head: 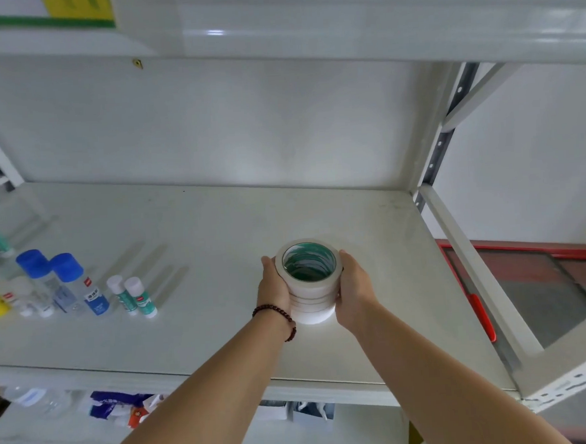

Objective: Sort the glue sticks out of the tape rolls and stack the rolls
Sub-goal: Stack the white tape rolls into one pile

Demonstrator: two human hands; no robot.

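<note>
1. The glue sticks point(136, 296) stand upright well to the left on the shelf point(216, 226), apart from my hands.
2. My left hand point(274, 286) curls round the left wall of the stack of tape rolls point(310, 282) — arm reaching straight forward.
3. The stack sits between my palms, axis upright, resting on the shelf.
4. My right hand point(355, 286) clasps the right wall — neither hand is nearer.

Bare shelf point(216, 226) lies between the glue sticks point(135, 295) (upright) and tape stack point(311, 289).
</note>
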